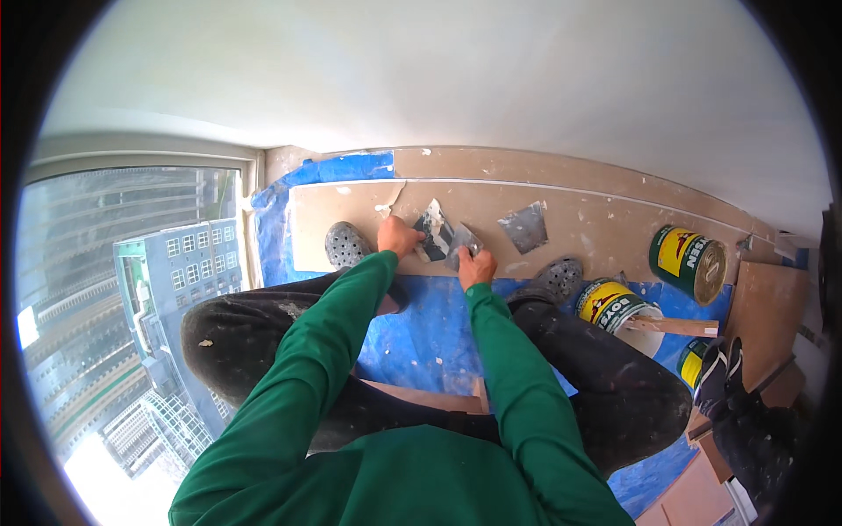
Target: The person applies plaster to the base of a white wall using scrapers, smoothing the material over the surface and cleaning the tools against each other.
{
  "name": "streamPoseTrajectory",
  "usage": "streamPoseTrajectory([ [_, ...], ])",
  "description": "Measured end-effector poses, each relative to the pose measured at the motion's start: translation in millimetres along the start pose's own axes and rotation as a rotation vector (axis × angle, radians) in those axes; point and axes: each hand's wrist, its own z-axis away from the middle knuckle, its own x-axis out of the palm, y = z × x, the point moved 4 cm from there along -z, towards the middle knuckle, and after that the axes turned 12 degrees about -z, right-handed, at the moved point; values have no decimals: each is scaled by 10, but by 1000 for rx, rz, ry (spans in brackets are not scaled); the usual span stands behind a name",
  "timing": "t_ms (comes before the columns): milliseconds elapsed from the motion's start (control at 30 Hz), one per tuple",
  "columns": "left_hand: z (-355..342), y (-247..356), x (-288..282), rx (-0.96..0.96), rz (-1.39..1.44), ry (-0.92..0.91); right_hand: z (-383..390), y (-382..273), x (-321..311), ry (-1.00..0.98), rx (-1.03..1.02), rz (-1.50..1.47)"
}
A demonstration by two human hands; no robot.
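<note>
Near the middle of the board, my left hand is closed on a flat, dark putty blade smeared with white compound. Just to its right, my right hand grips a grey metal putty blade, its face close to the first one; whether the two touch I cannot tell. A third, squarish metal blade lies by itself on the brown board, right of both hands. A scrap of peeled, putty-coated material rests beyond my left hand.
Blue sheeting covers the floor. To the right stand a green-and-yellow paint tin, an open bucket with a wooden stick across it, and another tin. Another person's leg is lower right. A window fills the left.
</note>
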Motion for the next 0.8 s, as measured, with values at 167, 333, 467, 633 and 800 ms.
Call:
streamPoseTrajectory([
  [167, -102, -8, 107, 2, 28, -44, 424, 425, -59, 94, 156, 31],
  [333, -75, 24, 88, 51, -40, -16, 404, 307, 58, 77, 158, -1],
  [467, 34, 170, -5, 79, -134, 33, 321, 195, 110, 105, 98, -1],
  [633, 42, 101, -3, 126, -149, 66, 140, -145, 302, 7, 195, -36],
  [800, -12, 87, 10, 95, -71, 12, -29, -101, 359, 14, 62, 25],
])
